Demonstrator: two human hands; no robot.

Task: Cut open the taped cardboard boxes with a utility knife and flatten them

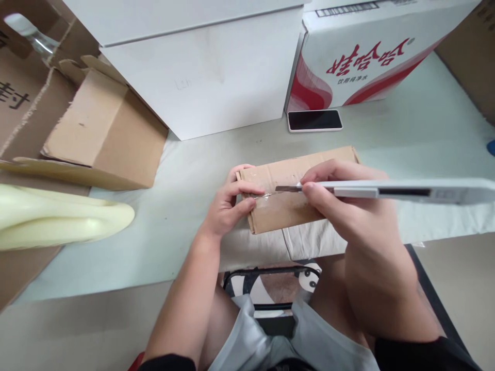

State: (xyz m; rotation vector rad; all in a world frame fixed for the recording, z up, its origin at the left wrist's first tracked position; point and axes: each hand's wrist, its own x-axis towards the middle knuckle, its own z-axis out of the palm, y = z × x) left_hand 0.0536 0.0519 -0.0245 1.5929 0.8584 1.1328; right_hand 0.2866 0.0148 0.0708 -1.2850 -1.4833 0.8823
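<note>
A small brown cardboard box (pixel 288 211) lies near the front edge of the table, slightly tilted to the view. Clear tape runs along the middle seam of its top. My left hand (pixel 234 201) grips the box's left end, thumb and fingers pressed on the top and side. In my right hand (pixel 348 201) is a white utility knife (pixel 410 189), pinched near its front. The knife's dark blade (pixel 288 189) sticks out to the left and lies at the taped seam, just right of my left fingertips. My right hand hides the box's right end.
Behind stand a large white box (pixel 209 77) and a red-and-white water carton (pixel 356 67), with a phone (pixel 315 120) lying before the carton. At left are an opened cardboard box (pixel 112 123), a clear bottle (pixel 38 41) and a pale yellow smooth object (pixel 65 216).
</note>
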